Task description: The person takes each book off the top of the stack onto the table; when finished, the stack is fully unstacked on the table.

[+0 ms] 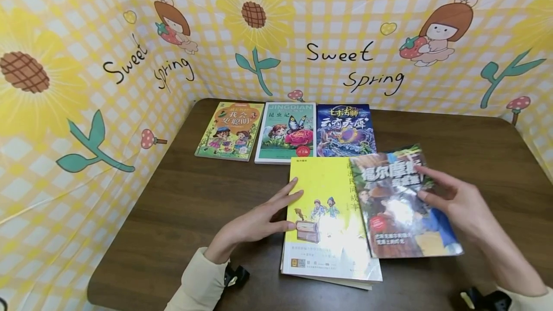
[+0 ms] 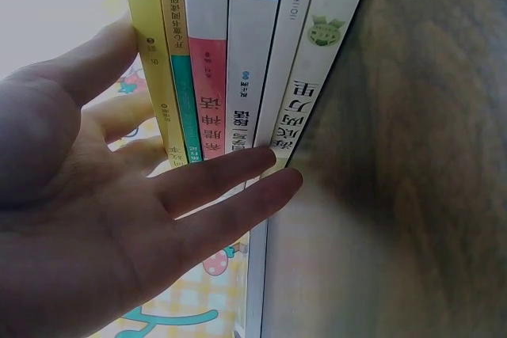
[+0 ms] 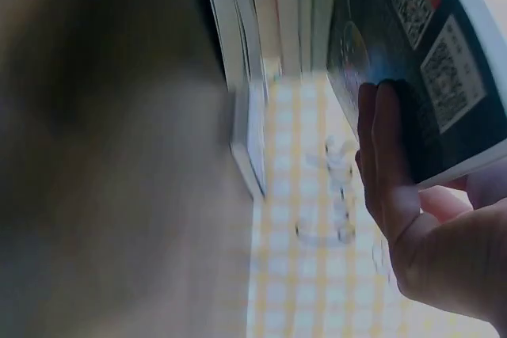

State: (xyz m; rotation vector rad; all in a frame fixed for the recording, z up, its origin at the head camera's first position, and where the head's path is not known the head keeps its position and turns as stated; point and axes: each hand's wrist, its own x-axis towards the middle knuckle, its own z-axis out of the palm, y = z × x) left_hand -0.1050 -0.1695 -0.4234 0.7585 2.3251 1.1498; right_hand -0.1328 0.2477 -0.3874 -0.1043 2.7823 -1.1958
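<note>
Gripping the dark-covered book (image 1: 403, 200), your right hand (image 1: 458, 203) lifts it off the stack (image 1: 321, 253); your left hand (image 1: 259, 220) presses there, fingers straight.

left hand (image 2: 103, 219) flat, straight fingers (image 2: 230, 168) touching stacked book spines (image 2: 238, 61), brown table (image 2: 420, 156) beside

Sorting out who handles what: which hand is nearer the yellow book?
Left. The left hand rests on the yellow book at its left edge; the right hand holds the dark book overlapping its right side.
</note>
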